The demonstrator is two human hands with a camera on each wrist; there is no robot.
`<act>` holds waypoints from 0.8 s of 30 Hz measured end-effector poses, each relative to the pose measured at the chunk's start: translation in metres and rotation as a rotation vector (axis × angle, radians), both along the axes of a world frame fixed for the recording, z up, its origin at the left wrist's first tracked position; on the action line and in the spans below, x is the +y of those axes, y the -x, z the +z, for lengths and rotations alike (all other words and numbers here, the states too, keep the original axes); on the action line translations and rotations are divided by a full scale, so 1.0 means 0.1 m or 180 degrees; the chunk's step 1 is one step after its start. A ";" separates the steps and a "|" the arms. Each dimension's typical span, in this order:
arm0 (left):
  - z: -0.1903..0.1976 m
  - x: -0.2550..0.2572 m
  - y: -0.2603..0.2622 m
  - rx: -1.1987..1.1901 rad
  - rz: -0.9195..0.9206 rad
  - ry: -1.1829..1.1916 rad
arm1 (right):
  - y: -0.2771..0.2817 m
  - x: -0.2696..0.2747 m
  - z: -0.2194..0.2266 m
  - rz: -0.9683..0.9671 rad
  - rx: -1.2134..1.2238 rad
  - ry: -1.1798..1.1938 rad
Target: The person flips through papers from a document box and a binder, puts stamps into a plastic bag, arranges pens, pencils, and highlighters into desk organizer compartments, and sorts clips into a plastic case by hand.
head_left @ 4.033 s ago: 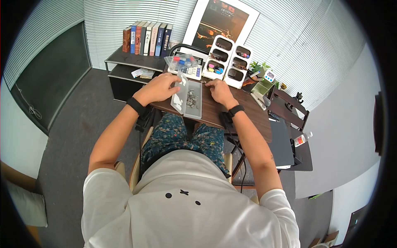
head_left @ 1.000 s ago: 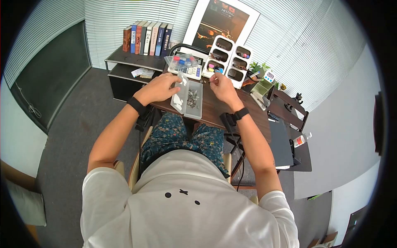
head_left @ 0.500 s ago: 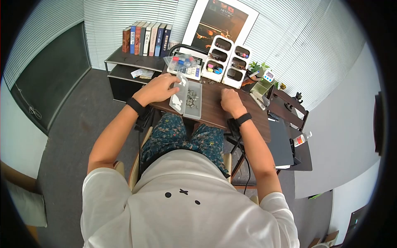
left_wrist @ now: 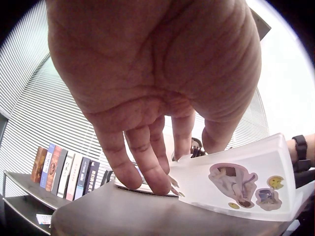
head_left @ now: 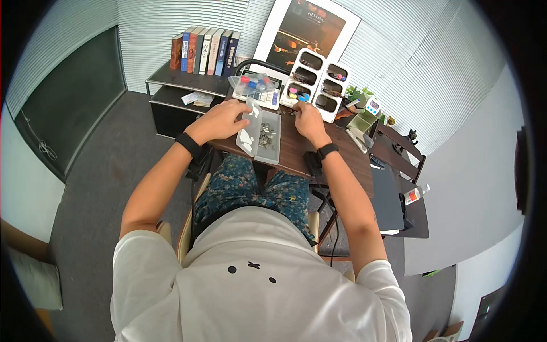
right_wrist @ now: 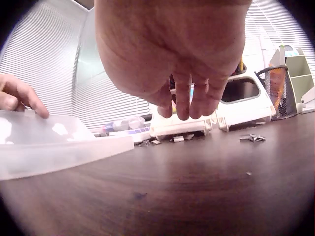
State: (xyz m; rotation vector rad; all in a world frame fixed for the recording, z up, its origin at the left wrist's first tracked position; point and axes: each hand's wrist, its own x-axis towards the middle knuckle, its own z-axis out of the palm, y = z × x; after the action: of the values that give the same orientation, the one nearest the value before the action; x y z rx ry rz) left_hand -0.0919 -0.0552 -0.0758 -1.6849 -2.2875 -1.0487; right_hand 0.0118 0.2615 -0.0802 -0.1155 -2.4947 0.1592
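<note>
In the head view my left hand holds the raised lid of a clear plastic box. The left wrist view shows the thumb behind that lid, which bears stickers, and the fingers at its far end. Small silvery metal pieces lie heaped in the box. My right hand is beyond the box's right side, fingertips pointing down in front of the white organizer. More metal pieces lie on the dark wooden table around there. No held piece shows in the right hand.
The white organizer holds glasses and coloured items. Left of it sit a calculator and a clear bag of red and blue things. A green pen holder and plant stand right. Books line a side shelf.
Half a second ago my right hand was curled nearer the table's right side. Now it is further forward and left, at the pieces before the organizer. The left hand stays on the lid.
</note>
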 end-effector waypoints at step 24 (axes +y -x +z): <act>-0.02 0.01 0.01 0.0056 -0.0020 -0.0035 | 0.08 -0.07 -0.02 -0.0471 -0.1322 -0.0297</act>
State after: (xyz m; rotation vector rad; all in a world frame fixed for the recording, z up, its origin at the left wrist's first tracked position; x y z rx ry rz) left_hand -0.0928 -0.0546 -0.0780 -1.6915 -2.2629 -1.0413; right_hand 0.0036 0.2548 -0.0820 -0.3218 -2.8871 -0.0496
